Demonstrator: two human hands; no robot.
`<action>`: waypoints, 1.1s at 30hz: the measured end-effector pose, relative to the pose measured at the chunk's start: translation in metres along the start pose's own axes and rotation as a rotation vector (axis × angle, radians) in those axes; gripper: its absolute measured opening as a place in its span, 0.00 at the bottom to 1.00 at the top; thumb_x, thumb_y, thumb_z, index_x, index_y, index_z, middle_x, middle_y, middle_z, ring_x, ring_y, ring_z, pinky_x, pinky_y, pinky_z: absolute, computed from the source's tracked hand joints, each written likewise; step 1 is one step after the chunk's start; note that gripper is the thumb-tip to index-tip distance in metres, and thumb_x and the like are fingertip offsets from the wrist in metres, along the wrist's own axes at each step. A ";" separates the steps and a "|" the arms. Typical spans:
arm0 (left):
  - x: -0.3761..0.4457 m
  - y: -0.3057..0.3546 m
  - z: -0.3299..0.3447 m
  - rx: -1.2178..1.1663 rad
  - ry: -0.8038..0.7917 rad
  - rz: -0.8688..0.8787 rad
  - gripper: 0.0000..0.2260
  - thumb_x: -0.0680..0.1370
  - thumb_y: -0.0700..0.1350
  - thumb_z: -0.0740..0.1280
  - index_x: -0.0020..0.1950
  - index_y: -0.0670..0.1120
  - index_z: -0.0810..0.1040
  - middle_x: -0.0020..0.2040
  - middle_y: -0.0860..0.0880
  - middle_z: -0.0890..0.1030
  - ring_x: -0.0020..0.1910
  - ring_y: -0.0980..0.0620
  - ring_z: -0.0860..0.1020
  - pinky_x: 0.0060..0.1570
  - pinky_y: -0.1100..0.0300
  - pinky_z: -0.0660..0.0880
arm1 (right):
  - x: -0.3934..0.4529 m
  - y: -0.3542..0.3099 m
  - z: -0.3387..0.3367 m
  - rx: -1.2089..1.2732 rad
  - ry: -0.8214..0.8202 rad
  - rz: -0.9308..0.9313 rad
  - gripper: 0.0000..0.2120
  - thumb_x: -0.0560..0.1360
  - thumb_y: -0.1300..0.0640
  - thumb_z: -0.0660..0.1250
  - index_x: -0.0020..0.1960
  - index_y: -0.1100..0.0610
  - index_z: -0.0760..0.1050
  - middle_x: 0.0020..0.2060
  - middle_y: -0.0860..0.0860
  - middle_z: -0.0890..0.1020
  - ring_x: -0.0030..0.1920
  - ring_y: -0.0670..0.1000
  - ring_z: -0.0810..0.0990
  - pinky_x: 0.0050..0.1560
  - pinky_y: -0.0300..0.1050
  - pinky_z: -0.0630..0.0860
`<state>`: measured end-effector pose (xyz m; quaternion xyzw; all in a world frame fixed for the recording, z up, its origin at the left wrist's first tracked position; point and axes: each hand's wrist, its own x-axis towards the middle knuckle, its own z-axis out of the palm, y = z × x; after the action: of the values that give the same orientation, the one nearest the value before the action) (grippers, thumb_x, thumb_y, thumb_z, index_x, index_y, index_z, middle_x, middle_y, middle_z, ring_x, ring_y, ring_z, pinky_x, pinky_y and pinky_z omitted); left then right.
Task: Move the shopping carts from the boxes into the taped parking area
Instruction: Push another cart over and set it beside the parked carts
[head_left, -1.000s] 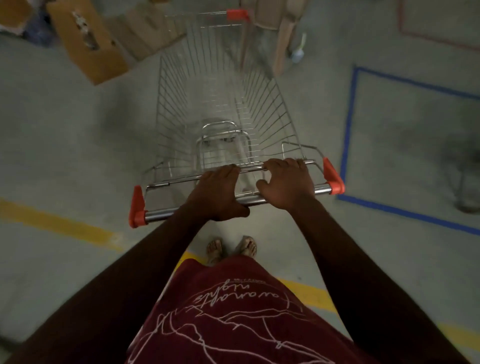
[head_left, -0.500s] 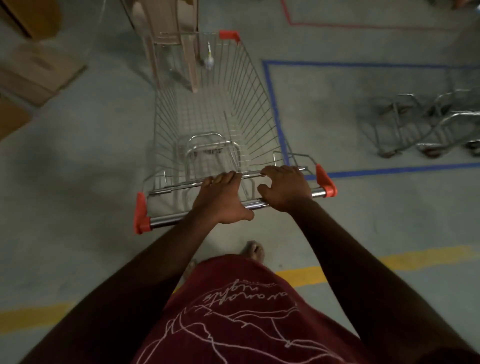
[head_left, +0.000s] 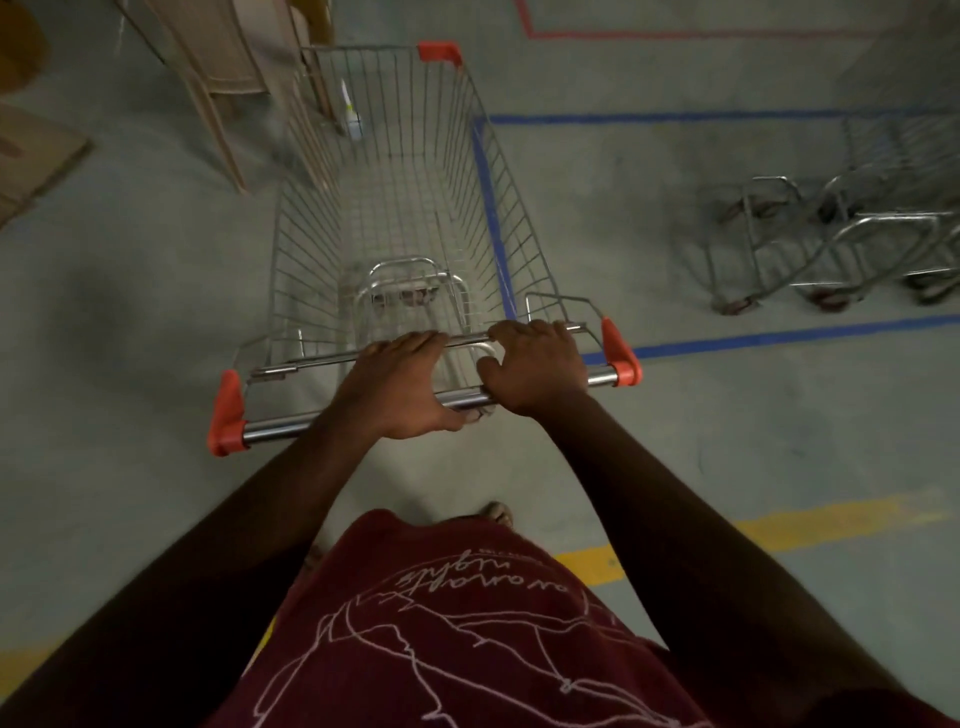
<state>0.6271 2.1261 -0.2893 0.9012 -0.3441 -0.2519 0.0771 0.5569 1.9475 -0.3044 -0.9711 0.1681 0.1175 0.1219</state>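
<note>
Our left hand (head_left: 400, 387) and right hand (head_left: 535, 366), fingers curled round the cart handle (head_left: 291, 428), blue-taped area (head_left: 727, 340) ahead, seemingly two parked carts (head_left: 831, 244) inside

Warehouse: concrete floor (head_left: 156, 312), taped bays (head_left: 727, 340)

I am reaching both bare arms forward, my left hand (head_left: 402, 385) and right hand (head_left: 532, 366) side by side, fingers (head_left: 415, 340) curling over a bar, thumbs underneath.
</note>
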 end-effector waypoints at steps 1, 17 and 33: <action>0.009 0.013 -0.001 -0.003 -0.004 -0.006 0.60 0.55 0.78 0.56 0.83 0.50 0.56 0.83 0.51 0.60 0.80 0.48 0.62 0.77 0.46 0.59 | 0.004 0.014 -0.005 -0.001 0.003 -0.001 0.31 0.73 0.40 0.54 0.70 0.51 0.76 0.69 0.51 0.80 0.69 0.57 0.75 0.75 0.58 0.64; 0.198 0.140 -0.034 0.013 -0.016 0.070 0.53 0.65 0.68 0.75 0.83 0.52 0.57 0.82 0.51 0.62 0.79 0.49 0.63 0.74 0.50 0.59 | 0.119 0.201 -0.066 0.026 0.069 0.005 0.30 0.73 0.39 0.55 0.69 0.51 0.78 0.66 0.51 0.82 0.67 0.57 0.77 0.73 0.57 0.65; 0.403 0.273 -0.086 0.041 -0.093 0.129 0.55 0.63 0.70 0.71 0.83 0.50 0.55 0.83 0.49 0.59 0.80 0.49 0.61 0.76 0.48 0.56 | 0.245 0.386 -0.144 0.047 0.046 0.103 0.31 0.72 0.38 0.54 0.68 0.50 0.77 0.66 0.51 0.82 0.67 0.57 0.77 0.73 0.59 0.66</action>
<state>0.7689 1.6524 -0.2913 0.8658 -0.4097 -0.2812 0.0588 0.6714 1.4817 -0.3105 -0.9605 0.2233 0.0971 0.1347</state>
